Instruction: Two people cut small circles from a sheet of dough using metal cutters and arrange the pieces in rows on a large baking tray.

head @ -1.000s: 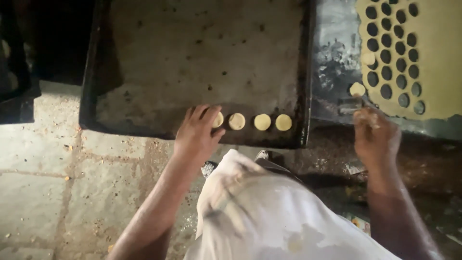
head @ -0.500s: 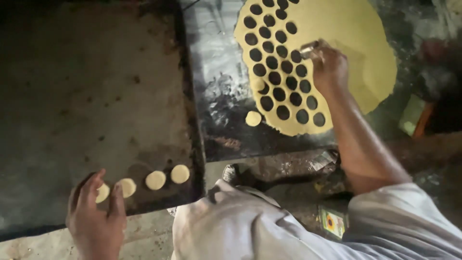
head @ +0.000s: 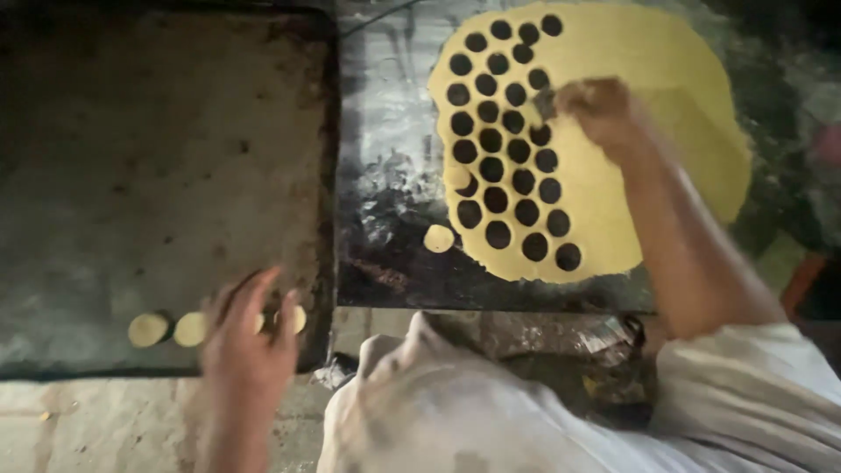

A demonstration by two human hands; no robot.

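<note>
I see the dark baking tray (head: 158, 158) filling the left side, its surface mottled and worn. Along its near edge lie small round dough discs (head: 149, 329) in a row, two plainly in view toward the near left and at least one more partly covered by my left hand (head: 250, 337). That hand comes up from the bottom edge, forearm pointing away from me, palm down, fingers spread and loosely extended over the discs near the tray's near right corner. It is blurred; the fingers look open rather than closed on anything, with the tips at or just above the discs.

To the right of the tray is a dark work slab (head: 385, 193), shiny and smeared. One loose dough disc (head: 438, 237) lies on it just beside the left edge of the rolled dough sheet (head: 648, 114), a big yellow round punched with rows of holes over its left half. My right hand (head: 600, 109) reaches out over the sheet, arm stretched diagonally from the near right, fingers bunched around a small cutter (head: 545, 103) pressed at the edge of the punched area.
</note>
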